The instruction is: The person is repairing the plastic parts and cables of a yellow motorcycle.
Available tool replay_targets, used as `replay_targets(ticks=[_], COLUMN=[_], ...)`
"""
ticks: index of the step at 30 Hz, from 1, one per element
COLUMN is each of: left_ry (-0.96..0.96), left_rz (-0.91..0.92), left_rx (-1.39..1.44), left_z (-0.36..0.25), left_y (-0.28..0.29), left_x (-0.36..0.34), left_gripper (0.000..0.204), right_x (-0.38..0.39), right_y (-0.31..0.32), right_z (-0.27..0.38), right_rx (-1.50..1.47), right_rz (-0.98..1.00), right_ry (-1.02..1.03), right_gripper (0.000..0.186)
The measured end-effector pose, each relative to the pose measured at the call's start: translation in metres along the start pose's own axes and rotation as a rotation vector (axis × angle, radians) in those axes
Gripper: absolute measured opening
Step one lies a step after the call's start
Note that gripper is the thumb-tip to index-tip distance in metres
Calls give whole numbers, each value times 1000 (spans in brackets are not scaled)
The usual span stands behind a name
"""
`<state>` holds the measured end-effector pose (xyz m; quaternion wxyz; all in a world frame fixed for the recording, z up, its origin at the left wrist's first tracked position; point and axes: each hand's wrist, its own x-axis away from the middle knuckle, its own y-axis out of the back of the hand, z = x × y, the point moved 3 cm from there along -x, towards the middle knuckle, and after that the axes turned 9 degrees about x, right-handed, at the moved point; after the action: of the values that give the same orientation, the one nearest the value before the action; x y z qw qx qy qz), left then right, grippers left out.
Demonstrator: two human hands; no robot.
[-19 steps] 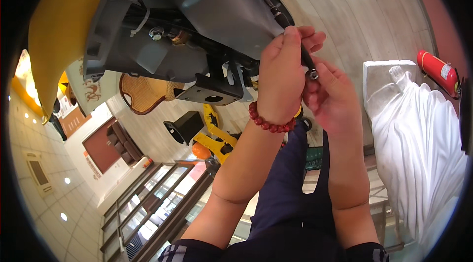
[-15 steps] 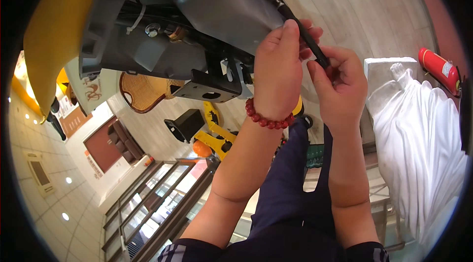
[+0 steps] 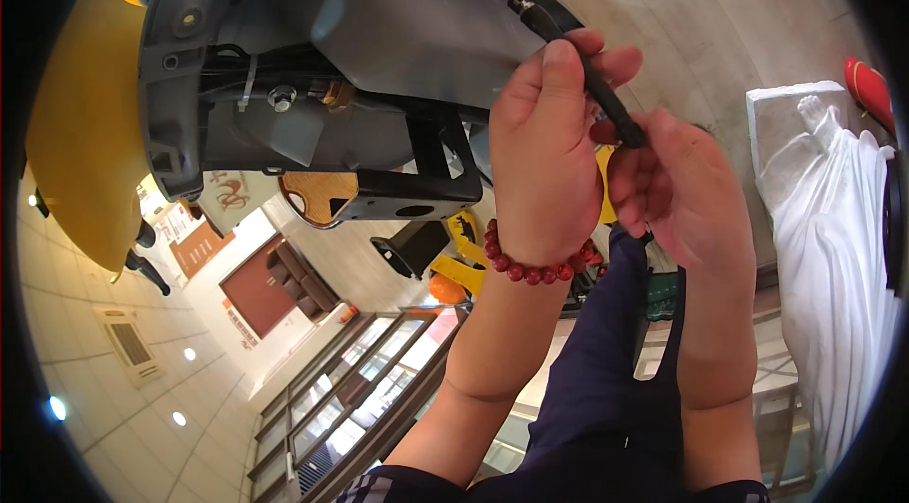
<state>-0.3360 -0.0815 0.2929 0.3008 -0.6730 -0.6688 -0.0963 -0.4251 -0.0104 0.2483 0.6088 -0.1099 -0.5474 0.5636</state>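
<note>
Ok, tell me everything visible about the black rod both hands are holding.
The rod is thin, black and matte, perhaps rubber-sleeved. It slants from upper left to lower right. Its upper end meets a small metal fitting at the edge of the grey panel. The left hand pinches it between thumb and fingers at mid-length; the right hand grips its lower end, which is hidden in the fingers. It looks straight and undamaged.
</note>
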Motion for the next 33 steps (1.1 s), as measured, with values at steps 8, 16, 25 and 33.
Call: replay_targets(ticks=[8, 16, 25, 33], left_ry=[5, -13, -66, 86], left_rz=[81, 64, 41, 175], left_rx=[118, 81, -33, 143], left_z=[5, 6, 5, 17], left_y=[-5, -3, -13, -2], left_x=[-2, -2, 3, -10], left_gripper=[37, 38, 38, 35], right_x=[1, 2, 0, -2], right_y=[-6, -3, 0, -14], right_z=[18, -1, 2, 4], right_rx=[821, 157, 130, 350], right_rz=[-306, -222, -97, -287], right_ry=[518, 224, 255, 580], right_gripper=[28, 35, 29, 30])
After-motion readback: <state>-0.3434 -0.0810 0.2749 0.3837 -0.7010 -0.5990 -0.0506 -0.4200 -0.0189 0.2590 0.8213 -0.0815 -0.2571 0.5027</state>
